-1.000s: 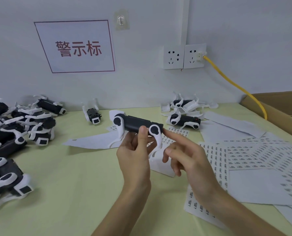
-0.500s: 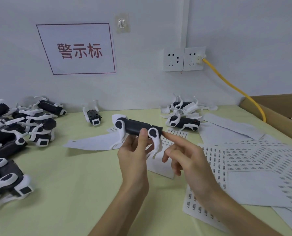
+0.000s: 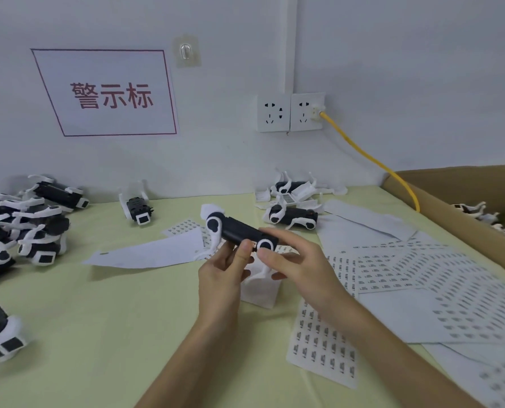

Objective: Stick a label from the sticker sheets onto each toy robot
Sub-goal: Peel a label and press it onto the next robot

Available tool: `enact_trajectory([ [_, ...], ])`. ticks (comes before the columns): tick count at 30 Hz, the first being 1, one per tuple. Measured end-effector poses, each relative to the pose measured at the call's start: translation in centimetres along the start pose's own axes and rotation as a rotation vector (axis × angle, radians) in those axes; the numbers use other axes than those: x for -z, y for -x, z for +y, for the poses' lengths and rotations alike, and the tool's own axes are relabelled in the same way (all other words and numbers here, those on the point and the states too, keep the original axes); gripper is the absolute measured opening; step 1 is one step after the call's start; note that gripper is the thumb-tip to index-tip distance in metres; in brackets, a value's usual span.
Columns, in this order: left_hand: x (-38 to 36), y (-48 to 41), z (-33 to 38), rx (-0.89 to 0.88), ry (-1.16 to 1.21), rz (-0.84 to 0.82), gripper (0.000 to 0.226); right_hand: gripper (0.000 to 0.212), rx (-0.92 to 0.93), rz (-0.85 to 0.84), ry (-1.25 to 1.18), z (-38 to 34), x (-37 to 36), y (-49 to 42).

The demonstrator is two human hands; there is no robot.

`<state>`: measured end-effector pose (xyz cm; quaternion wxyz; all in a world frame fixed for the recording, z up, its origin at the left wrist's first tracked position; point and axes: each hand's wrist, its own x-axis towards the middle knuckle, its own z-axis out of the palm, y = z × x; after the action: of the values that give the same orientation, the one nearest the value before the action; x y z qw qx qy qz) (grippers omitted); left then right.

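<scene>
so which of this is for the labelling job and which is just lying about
Job: held robot, left hand, right hand, sticker sheets, robot pile.
Lying about: sign, sockets, yellow cable, wall hook.

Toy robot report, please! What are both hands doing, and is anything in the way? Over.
Left hand holds toy robot mid-body, off the table. Right hand pinches one end. Nothing blocking; sticker sheets lie below. Over.

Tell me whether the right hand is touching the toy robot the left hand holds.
Touching: the head view shows the right hand pinching the toy robot at its white joint, finger above and thumb below.
</scene>
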<state>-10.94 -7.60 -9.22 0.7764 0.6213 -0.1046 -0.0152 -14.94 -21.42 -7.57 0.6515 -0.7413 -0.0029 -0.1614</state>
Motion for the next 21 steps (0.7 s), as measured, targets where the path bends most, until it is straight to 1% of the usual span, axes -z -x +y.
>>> enact_trajectory([
  [1,0.2,-0.2,-0.2,0.003,-0.022,0.006,0.023,0.018,-0.039,0.034,-0.042,-0.1,0.3,-0.2],
  [2,0.4,-0.3,-0.2,-0.001,-0.06,0.008,0.013,0.014,-0.106,0.072,-0.102,-0.2,0.8,-0.5],
  [5,0.8,-0.4,-0.4,-0.05,-0.203,-0.049,0.028,0.033,-0.365,0.149,-0.278,-0.8,3.8,-1.5],
  [7,0.7,-0.3,-0.3,-0.06,-0.233,-0.089,0.033,0.039,-0.395,0.205,-0.486,-1.1,6.5,-1.9],
  [8,0.6,-0.2,-0.3,-0.058,-0.243,-0.099,0.034,0.039,-0.369,0.277,-0.655,-1.2,7.9,-2.0],
  [9,0.4,-0.1,-0.3,-0.055,-0.254,-0.106,0.035,0.041,-0.304,0.354,-0.859,-1.4,9.5,-2.0],
  [11,0.4,-0.2,-0.5,-0.033,-0.264,-0.112,0.035,0.048,-0.071,0.443,-1.262,-1.6,12.7,-1.6],
  [12,0.4,-0.2,-0.5,-0.019,-0.265,-0.111,0.034,0.055,0.037,0.462,-1.394,-1.6,14.2,-1.2],
  [13,0.4,-0.2,-0.5,-0.012,-0.267,-0.111,0.034,0.06,0.096,0.482,-1.432,-1.6,15.4,-0.9],
  [14,0.3,-0.2,-0.4,-0.008,-0.272,-0.108,0.034,0.061,0.095,0.516,-1.394,-1.4,16.1,-0.8],
  [15,0.3,-0.2,-0.4,-0.009,-0.279,-0.11,0.034,0.057,0.042,0.564,-1.31,-1.1,16.2,-0.7],
  [17,0.3,-0.2,-0.4,-0.013,-0.309,-0.116,0.034,0.046,-0.119,0.637,-1.12,-0.5,15.3,-0.9],
  [19,0.3,-0.1,-0.4,-0.023,-0.344,-0.115,0.035,0.039,-0.261,0.641,-0.924,-0.1,13.6,-1.4],
  [21,0.5,-0.1,-0.4,-0.049,-0.384,-0.101,0.036,0.031,-0.321,0.608,-0.702,0.0,11.9,-2.1],
])
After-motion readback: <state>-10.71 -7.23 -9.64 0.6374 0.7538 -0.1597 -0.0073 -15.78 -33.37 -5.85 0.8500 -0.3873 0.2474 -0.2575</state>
